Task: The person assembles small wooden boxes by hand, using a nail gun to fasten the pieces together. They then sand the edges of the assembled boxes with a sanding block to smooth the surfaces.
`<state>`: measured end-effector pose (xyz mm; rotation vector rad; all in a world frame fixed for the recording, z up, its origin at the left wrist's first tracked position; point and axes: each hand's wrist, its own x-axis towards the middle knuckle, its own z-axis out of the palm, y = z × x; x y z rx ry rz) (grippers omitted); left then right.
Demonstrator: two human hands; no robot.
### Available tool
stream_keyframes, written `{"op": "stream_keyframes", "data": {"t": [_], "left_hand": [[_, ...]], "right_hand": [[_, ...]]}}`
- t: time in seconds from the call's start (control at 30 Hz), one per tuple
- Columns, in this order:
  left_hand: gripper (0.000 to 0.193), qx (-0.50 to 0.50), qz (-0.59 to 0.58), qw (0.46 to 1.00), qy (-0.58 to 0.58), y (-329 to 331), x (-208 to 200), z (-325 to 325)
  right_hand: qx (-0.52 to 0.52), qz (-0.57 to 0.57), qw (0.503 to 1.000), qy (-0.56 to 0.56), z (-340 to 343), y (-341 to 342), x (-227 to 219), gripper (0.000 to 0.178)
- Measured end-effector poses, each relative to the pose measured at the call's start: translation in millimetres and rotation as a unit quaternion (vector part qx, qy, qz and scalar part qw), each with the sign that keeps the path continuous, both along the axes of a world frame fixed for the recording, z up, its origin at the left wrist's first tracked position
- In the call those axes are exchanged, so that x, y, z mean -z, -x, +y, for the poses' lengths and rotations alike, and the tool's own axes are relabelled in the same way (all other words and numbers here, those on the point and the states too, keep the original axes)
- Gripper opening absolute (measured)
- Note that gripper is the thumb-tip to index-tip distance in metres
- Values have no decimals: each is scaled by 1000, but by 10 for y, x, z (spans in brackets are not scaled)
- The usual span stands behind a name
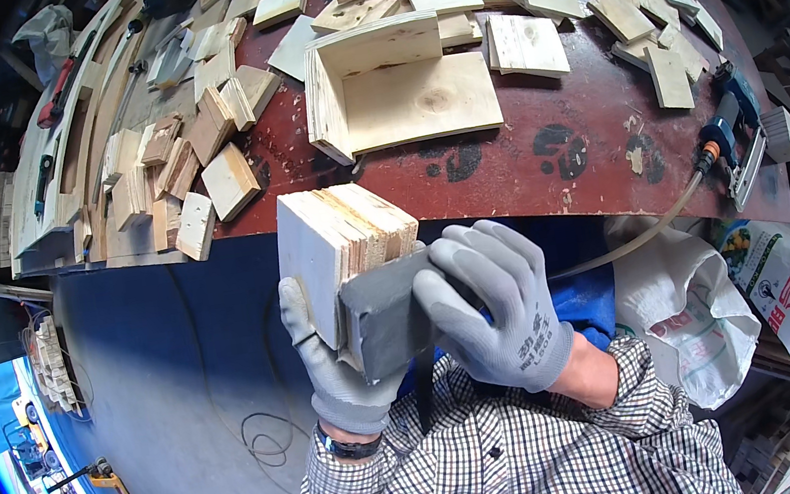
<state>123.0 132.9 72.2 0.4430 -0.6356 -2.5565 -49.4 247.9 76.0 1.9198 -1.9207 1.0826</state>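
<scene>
In front of my chest, my left hand [342, 376], in a grey-white work glove, is closed around a layered plywood block [342, 229] from its left and underside. My right hand [500, 308], gloved the same way, grips a dark grey sanding block [387, 317] with a flat face and a black strip hanging below. That dark block lies against the near face of the plywood block. Some of the left fingers are hidden behind the wood. Beyond my hands, a wooden corner assembly [415, 103] of joined boards rests on the red table [527, 183].
Many loose wood pieces [528, 46] cover the table's far side, with small blocks [187, 165] piled at left. A blue pneumatic nailer [731, 124] with a hose [655, 229] lies at the right edge. White sacks [694, 326] stand below it.
</scene>
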Motion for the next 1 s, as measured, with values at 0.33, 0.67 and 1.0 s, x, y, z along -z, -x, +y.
{"op": "stream_keyframes", "data": {"t": [0.33, 0.67, 1.0], "left_hand": [[106, -39, 48, 990, -126, -126, 201, -91], [86, -99, 101, 986, -83, -91, 322, -247], [118, -39, -59, 994, 87, -223, 420, -191]], "right_hand": [[-95, -557, 822, -74, -31, 564, -452, 98], [-180, -474, 842, -182, 338, 111, -329, 91], [-197, -595, 765, -149, 259, 96, -290, 90]]}}
